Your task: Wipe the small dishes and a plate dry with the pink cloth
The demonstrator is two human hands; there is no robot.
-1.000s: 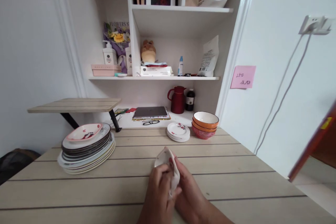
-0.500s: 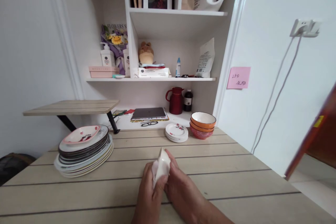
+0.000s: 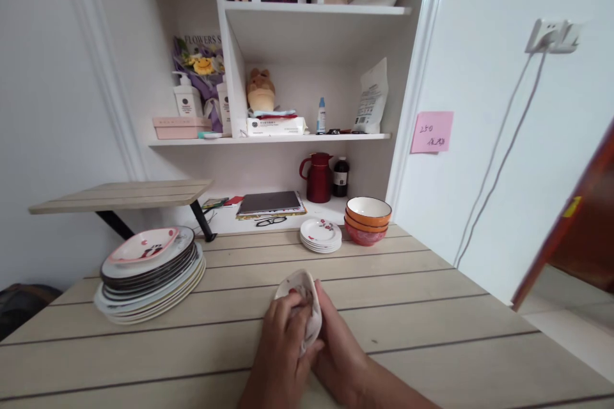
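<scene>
A small white dish [image 3: 314,324] with a bit of red inside is tilted up above the near middle of the table. My right hand [image 3: 341,348] grips it from the right and underneath, thumb toward the near edge. A pale, crumpled cloth [image 3: 304,294] lies against the dish's inner face, partly covered by fingers. My left hand [image 3: 282,340] presses that cloth into the dish with bent fingers. Much of the dish's inside is hidden behind the left hand.
On the wooden table [image 3: 230,313] are a tall plate stack [image 3: 151,294] at left, small plates [image 3: 320,238] beyond my hands, and stacked bowls [image 3: 367,222] beside them. A raised wooden stand [image 3: 125,192] is behind the plate stack. A red jug [image 3: 318,177] stands farther back.
The dish has turned from nearly edge-on so its inside shows. My left hand has moved from its outer side to inside it with the cloth. The view has shifted slightly.
</scene>
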